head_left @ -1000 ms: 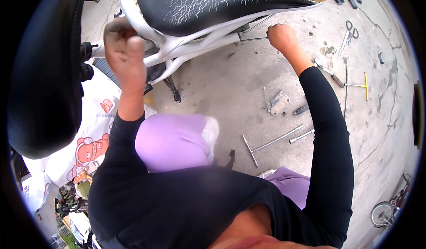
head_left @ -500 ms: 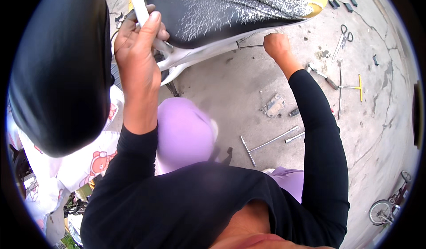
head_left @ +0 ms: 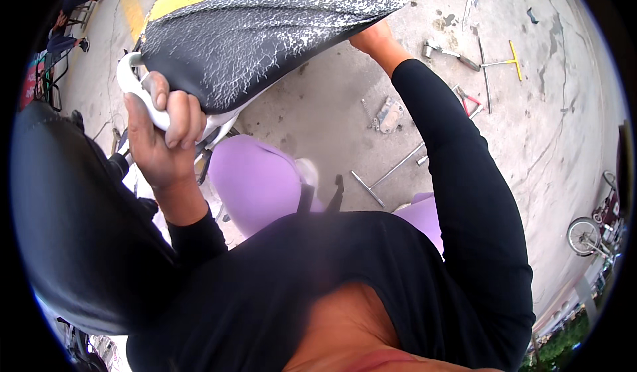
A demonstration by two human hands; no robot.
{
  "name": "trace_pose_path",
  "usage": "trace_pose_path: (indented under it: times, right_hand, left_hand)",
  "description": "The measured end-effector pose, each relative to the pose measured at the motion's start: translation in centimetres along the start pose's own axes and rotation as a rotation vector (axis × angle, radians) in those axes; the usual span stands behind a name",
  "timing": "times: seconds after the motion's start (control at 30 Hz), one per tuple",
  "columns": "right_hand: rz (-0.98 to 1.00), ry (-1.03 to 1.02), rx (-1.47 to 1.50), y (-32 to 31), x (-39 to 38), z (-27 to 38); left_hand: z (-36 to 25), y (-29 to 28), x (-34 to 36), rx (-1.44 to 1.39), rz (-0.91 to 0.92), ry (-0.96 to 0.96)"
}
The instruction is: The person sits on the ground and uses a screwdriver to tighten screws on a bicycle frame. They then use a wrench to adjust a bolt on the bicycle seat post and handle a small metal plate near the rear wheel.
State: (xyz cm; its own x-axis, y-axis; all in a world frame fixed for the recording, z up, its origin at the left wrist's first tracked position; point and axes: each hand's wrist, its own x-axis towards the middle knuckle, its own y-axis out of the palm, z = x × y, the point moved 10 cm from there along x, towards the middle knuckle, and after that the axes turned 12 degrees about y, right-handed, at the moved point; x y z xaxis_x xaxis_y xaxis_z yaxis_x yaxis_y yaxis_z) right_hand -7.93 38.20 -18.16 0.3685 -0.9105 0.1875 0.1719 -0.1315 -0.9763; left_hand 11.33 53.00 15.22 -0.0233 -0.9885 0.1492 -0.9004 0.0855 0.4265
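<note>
A worn seat with cracked black covering and yellow patches [head_left: 219, 60] sits on a white frame with a curved rail [head_left: 127, 73] at its front left. My left hand [head_left: 166, 133] is closed round that rail, fingers curled over it beside the seat's corner. My right hand [head_left: 371, 40] reaches to the underside of the seat's right edge, fingers closed and partly hidden; what they hold is out of sight. My bent knee [head_left: 245, 179] in light purple trousers is below the seat.
A large black padded seat [head_left: 73, 213] fills the left. On the concrete lie scissors [head_left: 472, 0], a ratchet [head_left: 458, 57], a yellow-handled T-wrench [head_left: 515, 60], a T-bar [head_left: 391, 173] and a metal part [head_left: 388, 116]. Seated people [head_left: 66, 40] are upper left; a bicycle [head_left: 584, 236] stands right.
The view has shifted, showing more yellow covering and people upper left. My left hand has closed over the rail; my right hand has moved up beneath the seat edge, hiding the thin rod seen earlier.
</note>
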Motion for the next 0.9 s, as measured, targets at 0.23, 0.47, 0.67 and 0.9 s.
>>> trace_pose_path:
  times: [0.23, 0.47, 0.67, 0.9]
  right_hand:
    - [-0.017, -0.032, 0.153, 1.1, -0.4, -1.0]
    - [0.01, -0.064, 0.224, 0.4, -0.8, -0.3]
    - [0.344, -0.081, 0.268, 6.1, 0.7, 1.4]
    - [0.645, 0.013, 0.271, 3.1, -7.7, -3.9]
  left_hand:
    - [0.2, -0.3, -0.1, -0.001, -0.016, -0.013]
    - [0.2, -0.4, 0.0, 0.034, -0.037, 0.065]
    - [-0.3, -1.2, -0.3, 0.161, -0.148, 0.081]
    - [-0.4, -0.6, -0.4, 0.188, -0.165, 0.122]
